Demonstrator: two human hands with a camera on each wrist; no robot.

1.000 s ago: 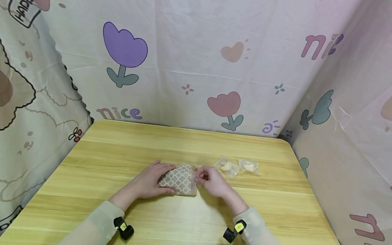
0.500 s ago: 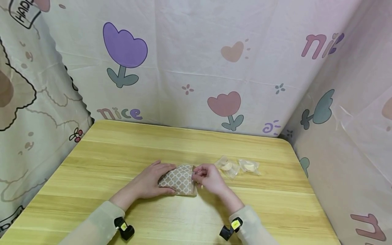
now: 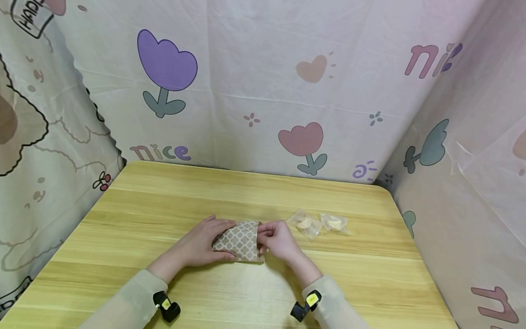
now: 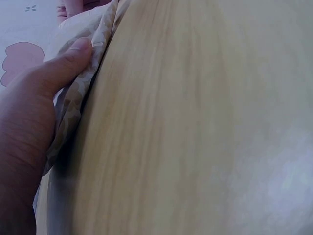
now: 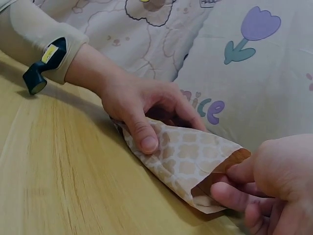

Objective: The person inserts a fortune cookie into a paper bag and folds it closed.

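A brown paper bag with a white lattice pattern lies in the middle of the table, its mouth toward my right hand. My left hand holds its closed end, the thumb on the near side and the fingers over the far side. In the right wrist view the bag's mouth gapes. My right hand has bent fingers reaching just inside it. Whatever those fingertips touch in there is hidden. To the right of that hand lie two small clear packets, one nearer and one farther right, each with something pale inside.
The wooden table ends at a printed curtain behind it, with more curtain on both sides. Each sleeve carries a black wrist camera, one on the left and one on the right.
A clear wrapper showed at the bag's mouth by my right fingertips a second ago; it is out of sight now. My right hand has moved slightly left into the mouth. My left hand stays still.
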